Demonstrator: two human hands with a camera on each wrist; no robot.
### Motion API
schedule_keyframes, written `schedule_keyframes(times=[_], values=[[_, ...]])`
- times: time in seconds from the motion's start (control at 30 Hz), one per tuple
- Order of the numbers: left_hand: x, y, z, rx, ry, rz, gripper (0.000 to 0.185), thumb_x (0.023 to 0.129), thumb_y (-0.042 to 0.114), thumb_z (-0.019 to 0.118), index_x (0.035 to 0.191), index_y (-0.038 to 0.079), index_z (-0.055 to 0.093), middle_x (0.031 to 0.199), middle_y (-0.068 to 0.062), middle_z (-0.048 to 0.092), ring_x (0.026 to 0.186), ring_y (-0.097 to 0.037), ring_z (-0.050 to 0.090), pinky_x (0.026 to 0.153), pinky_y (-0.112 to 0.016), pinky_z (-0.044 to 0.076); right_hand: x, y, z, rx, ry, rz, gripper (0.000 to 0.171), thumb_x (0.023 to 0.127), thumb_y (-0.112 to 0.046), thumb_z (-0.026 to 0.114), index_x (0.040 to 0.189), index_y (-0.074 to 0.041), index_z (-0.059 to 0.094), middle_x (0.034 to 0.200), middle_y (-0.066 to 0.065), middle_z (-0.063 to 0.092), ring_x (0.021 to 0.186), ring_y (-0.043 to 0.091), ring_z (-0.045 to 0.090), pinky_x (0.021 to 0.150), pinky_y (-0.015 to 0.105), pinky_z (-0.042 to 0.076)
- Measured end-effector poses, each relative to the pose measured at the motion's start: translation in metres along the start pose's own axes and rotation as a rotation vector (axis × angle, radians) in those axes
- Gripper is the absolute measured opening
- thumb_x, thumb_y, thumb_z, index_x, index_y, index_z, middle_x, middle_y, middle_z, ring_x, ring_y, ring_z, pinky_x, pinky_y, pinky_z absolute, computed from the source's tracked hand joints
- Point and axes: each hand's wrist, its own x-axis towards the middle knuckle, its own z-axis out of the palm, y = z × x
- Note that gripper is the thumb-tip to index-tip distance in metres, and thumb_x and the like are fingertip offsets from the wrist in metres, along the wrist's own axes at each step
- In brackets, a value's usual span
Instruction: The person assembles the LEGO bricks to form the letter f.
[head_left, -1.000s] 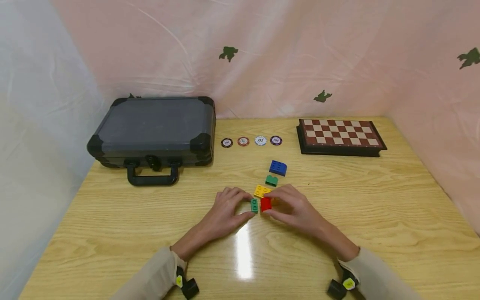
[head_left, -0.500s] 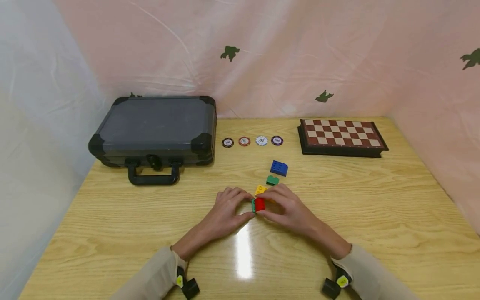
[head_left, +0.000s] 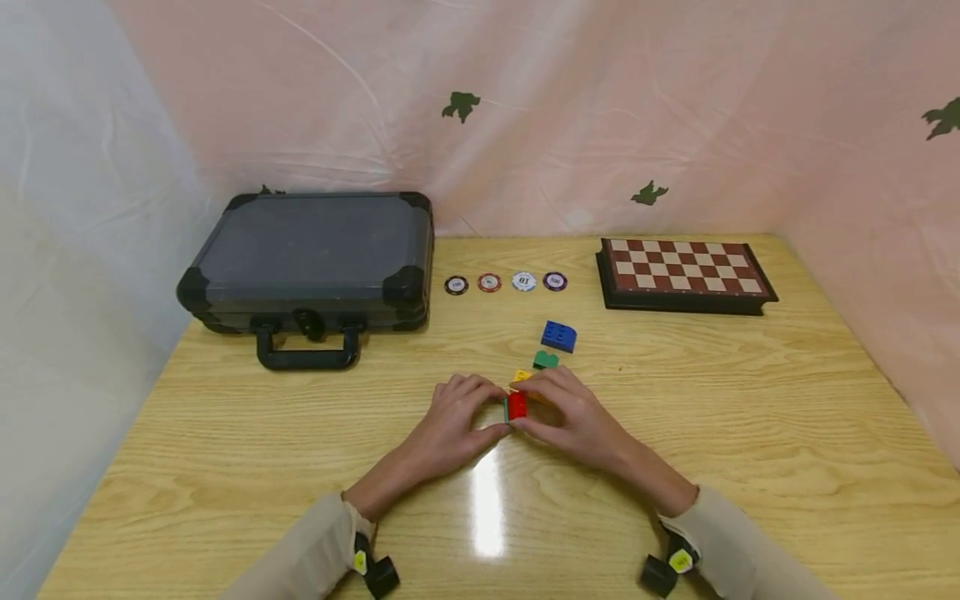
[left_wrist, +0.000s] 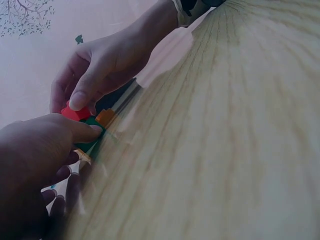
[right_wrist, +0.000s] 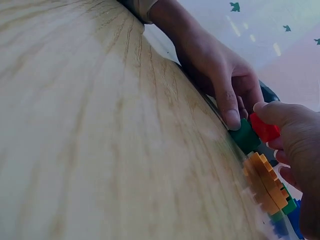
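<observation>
My left hand (head_left: 459, 422) pinches a green toy brick (right_wrist: 245, 136) between thumb and fingers, low at the table. With thumb and fingertips my right hand (head_left: 581, 419) holds a red toy brick (head_left: 517, 406), which sits over the green one and hides most of it in the head view. In the right wrist view the red brick looks tilted against the green brick's upper edge. Just beyond the fingers is a yellow brick (head_left: 521, 377), partly covered by the right hand. Behind it lie a second green brick (head_left: 546, 360) and a blue brick (head_left: 558, 336).
A grey case (head_left: 315, 250) with a black handle stands at the back left. Several poker chips, one of them white (head_left: 524, 282), lie in a row beside it. A folded chessboard (head_left: 686, 275) is at the back right. Pale curtains (head_left: 540, 125) surround the wooden table (head_left: 262, 450).
My right hand has moved left, bringing the red brick from beside the green brick to on top of it. The left hand has stayed in place, holding the green brick.
</observation>
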Motion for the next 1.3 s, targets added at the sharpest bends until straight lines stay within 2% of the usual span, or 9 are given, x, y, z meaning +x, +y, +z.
schedule_keyframes(times=[0.27, 0.67, 1.13, 1.3], values=[[-0.0002, 0.0002, -0.0003, 0.017, 0.003, 0.008, 0.036, 0.092, 0.025, 0.08, 0.123, 0.008, 0.07, 0.121, -0.005, 0.065, 0.114, -0.025, 0.053, 0.098, -0.051, 0.037, 0.0031, -0.0033, 0.0005, 0.012, -0.02, 0.037, 0.041, 0.083, -0.013, 0.089, 0.119, -0.009, 0.071, 0.118, 0.0, 0.066, 0.111, 0.02, 0.055, 0.095, 0.037, 0.048], [0.0007, -0.0002, 0.0002, 0.01, -0.001, 0.007, 0.037, 0.092, 0.027, 0.081, 0.123, 0.009, 0.07, 0.121, -0.003, 0.065, 0.113, -0.024, 0.052, 0.096, -0.049, 0.037, 0.0039, -0.0001, -0.0009, 0.017, -0.021, -0.04, 0.036, 0.088, -0.004, 0.081, 0.122, -0.005, 0.072, 0.118, 0.002, 0.066, 0.11, 0.021, 0.056, 0.092, 0.037, 0.049], [0.0002, 0.0001, 0.0003, 0.021, 0.01, 0.02, 0.038, 0.092, 0.026, 0.081, 0.123, 0.008, 0.07, 0.12, -0.005, 0.064, 0.111, -0.025, 0.053, 0.096, -0.051, 0.037, 0.0053, -0.0017, -0.0016, 0.003, -0.027, -0.055, 0.028, 0.093, -0.012, 0.079, 0.119, -0.005, 0.074, 0.116, 0.003, 0.066, 0.108, 0.02, 0.057, 0.09, 0.037, 0.05], [-0.0002, -0.0013, 0.0005, 0.023, 0.013, 0.027, 0.037, 0.091, 0.026, 0.081, 0.122, 0.007, 0.07, 0.12, -0.006, 0.065, 0.112, -0.027, 0.053, 0.096, -0.052, 0.037, 0.0074, -0.0058, -0.0032, -0.022, -0.049, -0.039, 0.028, 0.091, -0.012, 0.081, 0.118, -0.004, 0.075, 0.116, 0.003, 0.066, 0.109, 0.02, 0.058, 0.09, 0.037, 0.051]])
